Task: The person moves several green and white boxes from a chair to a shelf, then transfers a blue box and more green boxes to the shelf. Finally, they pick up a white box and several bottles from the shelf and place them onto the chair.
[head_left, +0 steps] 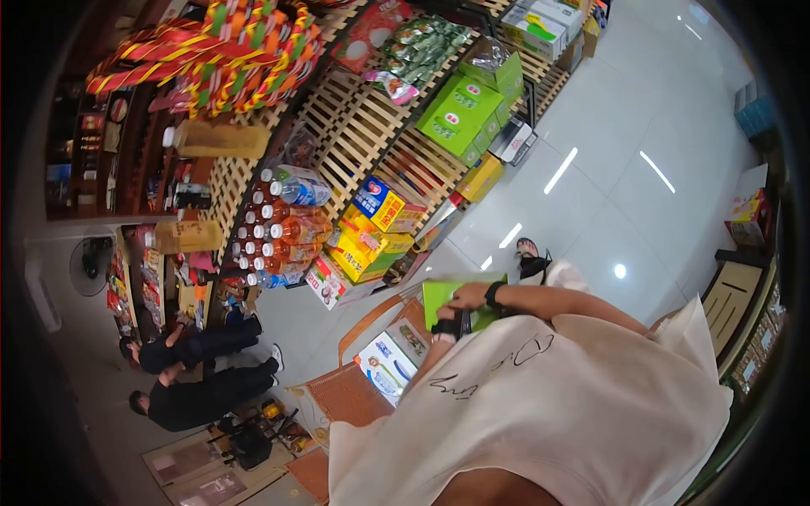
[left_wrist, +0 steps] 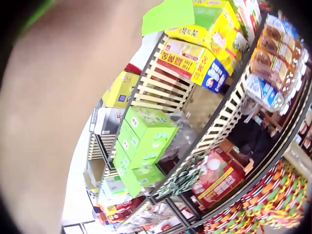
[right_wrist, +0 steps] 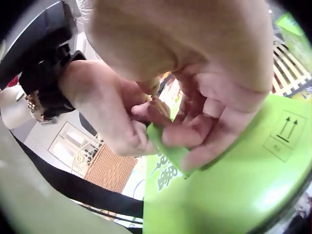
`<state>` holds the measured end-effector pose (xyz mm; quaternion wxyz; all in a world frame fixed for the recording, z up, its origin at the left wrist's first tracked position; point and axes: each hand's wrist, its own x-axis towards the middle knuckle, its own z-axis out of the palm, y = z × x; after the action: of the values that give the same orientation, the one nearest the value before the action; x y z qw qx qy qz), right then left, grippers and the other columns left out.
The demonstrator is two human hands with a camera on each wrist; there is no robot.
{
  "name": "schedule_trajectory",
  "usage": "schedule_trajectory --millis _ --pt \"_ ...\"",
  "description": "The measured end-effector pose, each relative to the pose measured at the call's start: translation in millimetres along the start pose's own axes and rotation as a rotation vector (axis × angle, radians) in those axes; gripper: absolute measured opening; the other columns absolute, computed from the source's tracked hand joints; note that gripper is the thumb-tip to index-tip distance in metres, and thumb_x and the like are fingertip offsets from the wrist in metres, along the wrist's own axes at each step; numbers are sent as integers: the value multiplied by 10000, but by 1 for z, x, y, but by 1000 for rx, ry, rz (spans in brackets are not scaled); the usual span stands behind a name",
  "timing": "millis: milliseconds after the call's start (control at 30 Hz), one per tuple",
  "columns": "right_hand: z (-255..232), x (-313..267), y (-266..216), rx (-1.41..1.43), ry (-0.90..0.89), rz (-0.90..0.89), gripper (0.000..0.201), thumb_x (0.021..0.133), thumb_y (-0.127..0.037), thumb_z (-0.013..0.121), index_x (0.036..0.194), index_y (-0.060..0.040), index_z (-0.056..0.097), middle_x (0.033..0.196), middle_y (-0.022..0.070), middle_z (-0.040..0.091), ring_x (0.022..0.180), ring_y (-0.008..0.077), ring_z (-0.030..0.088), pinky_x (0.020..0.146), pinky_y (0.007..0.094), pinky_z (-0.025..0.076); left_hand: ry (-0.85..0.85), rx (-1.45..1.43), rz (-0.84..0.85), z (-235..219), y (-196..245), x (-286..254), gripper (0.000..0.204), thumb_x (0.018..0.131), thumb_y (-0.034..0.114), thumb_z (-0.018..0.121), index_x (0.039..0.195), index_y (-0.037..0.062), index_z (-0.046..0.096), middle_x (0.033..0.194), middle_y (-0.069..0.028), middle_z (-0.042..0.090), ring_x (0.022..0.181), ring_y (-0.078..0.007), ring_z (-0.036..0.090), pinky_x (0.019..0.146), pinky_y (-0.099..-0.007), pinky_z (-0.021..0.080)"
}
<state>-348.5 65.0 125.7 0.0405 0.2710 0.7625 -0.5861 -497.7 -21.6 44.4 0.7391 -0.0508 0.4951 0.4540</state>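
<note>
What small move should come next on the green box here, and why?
Probably ease the curled green flap gently up: the right grip appears to pinch it, the left grip is close beside, and the flap seems to bend away from the green box.

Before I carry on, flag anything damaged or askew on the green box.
A flap of the green box is curled up at the fingers, sticking out from the smooth face beside it. Whether it is torn or merely folded, I cannot tell.
</note>
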Motion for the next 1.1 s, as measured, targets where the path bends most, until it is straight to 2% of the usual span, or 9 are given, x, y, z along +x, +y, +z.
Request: schedule_trajectory --millis 167,233,300,400,500,700,800,967,1100 --pt "-40 30 73 -149 242 -661 344 592 -160 492 925 -119 416 607 159 473 621 339 484 534 380 377 -571 111 -66 66 35 54 180 577 83 496 686 -61 494 749 -123 525 678 -248 516 646 -325 427" --pt "-63 29 80 -200 158 -513 401 623 -159 474 1014 -136 389 810 173 465 694 331 474 566 372 377 -223 155 -47 89 46 75 165 603 105 429 666 -43 466 703 -137 497 614 -259 502 580 -334 428" --pt "-77 29 84 -61 305 -567 432 640 -141 462 1064 -129 378 864 163 455 743 307 474 623 347 382 480 233 22 106 66 93 197 655 150 295 627 -7 411 612 -163 443 486 -280 474 447 -350 430" --pt "-91 44 92 -58 522 -599 399 665 -143 445 1058 -101 398 879 148 461 802 277 466 695 316 375 348 284 128 59 94 159 159 692 153 280 601 47 355 555 -123 391 445 -262 443 428 -351 417" --pt "-119 44 67 520 332 -95 341 724 -213 435 1026 -56 417 965 147 459 908 258 432 781 289 333 254 382 -37 101 124 167 161 706 157 266 581 82 335 510 -70 352 392 -230 395 382 -348 378" --pt "-150 75 55 689 556 -111 392 693 -230 466 1036 -50 403 1003 175 443 940 259 423 804 284 316 283 470 -121 171 182 170 159 697 162 255 560 103 312 494 -54 337 452 -222 414 429 -322 407" --pt "-159 103 69 581 645 -17 423 658 -222 485 1036 -51 399 992 180 446 943 270 418 809 300 314 396 454 -117 119 197 237 164 695 159 275 591 82 374 540 -75 411 478 -227 447 445 -312 412" --pt "-186 120 77 586 833 138 405 634 -208 476 996 -37 417 993 197 430 933 303 408 801 318 321 63 530 -216 190 214 239 127 664 83 303 542 106 329 502 -41 363 465 -209 426 447 -292 401" --pt "-200 117 85 474 676 383 406 648 -242 459 992 -29 428 984 195 442 911 301 427 773 323 343 328 389 -75 176 218 294 118 689 24 353 647 45 460 571 -65 458 477 -171 433 435 -248 362"
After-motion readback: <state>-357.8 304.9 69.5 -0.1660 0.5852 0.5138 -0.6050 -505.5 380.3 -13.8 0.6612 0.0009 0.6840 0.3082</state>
